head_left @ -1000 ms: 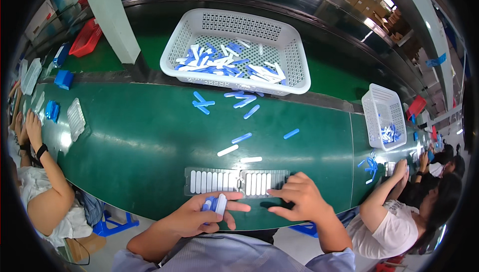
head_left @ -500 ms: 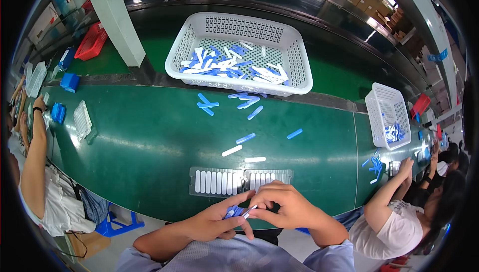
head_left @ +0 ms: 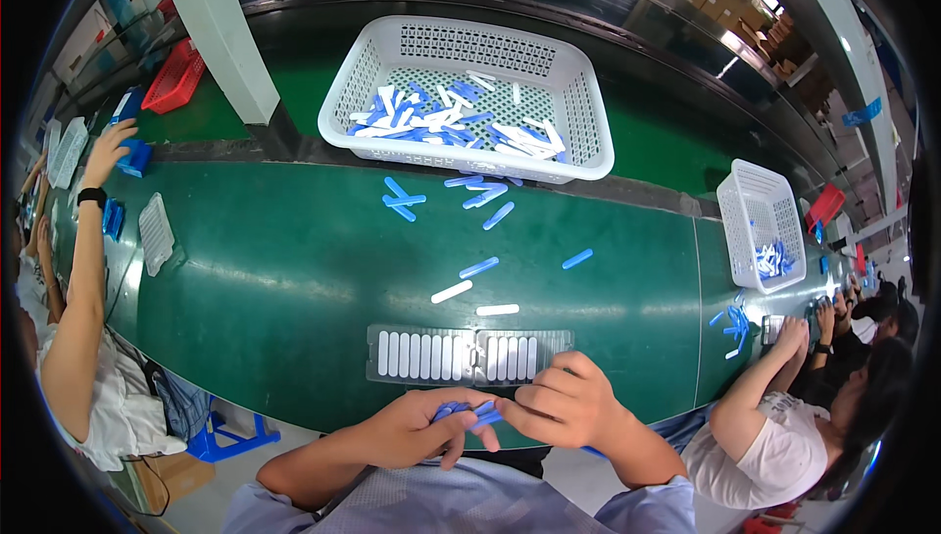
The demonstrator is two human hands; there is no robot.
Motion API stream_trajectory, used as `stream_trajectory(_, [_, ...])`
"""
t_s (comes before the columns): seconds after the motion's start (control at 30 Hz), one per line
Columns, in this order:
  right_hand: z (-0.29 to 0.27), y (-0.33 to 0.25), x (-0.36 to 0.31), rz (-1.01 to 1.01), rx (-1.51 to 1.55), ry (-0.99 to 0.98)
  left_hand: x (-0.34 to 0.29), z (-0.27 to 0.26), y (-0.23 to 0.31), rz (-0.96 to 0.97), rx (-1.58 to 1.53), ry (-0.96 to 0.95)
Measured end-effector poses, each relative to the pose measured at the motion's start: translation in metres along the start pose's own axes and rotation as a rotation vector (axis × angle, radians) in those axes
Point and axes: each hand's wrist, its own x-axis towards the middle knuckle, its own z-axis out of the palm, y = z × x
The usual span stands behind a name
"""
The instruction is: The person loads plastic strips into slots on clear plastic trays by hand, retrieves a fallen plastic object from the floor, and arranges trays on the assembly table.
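My left hand (head_left: 417,428) is closed round a small bunch of flat, round-ended blue strips (head_left: 453,411) at the table's near edge. Thumb and fingers of my right hand (head_left: 561,405) are pinched at the right end of a blue strip (head_left: 487,413) from that bunch. Just beyond my hands lies a clear plastic tray (head_left: 372,363) with two halves. White strips (head_left: 420,356) stand side by side in its left half, and more white strips (head_left: 510,359) fill much of the right half. My right hand is close to the tray's right corner.
Loose white strips (head_left: 452,292) and blue strips (head_left: 479,267) lie beyond the tray. A white perforated basket (head_left: 461,160) of mixed strips stands at the back. Co-workers sit left and right; one's arm (head_left: 88,250) reaches toward a blue box (head_left: 134,157). A post (head_left: 218,34) rises back left.
My right hand has shifted slightly right, uncovering more of the tray's right half. My left hand has turned and closed more round the strips. The left co-worker's hand has reached farther forward.
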Motion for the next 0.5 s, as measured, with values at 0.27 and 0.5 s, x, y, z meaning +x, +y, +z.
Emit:
stream_trajectory(0.27, [-0.004,-0.007,0.009,0.514,0.472,-0.013,0.002,0.003,-0.005,0.061,0.257,0.189])
stream_trajectory(0.5, [0.004,-0.016,0.005,0.798,0.817,0.019,0.006,0.013,-0.001,0.126,0.353,0.256])
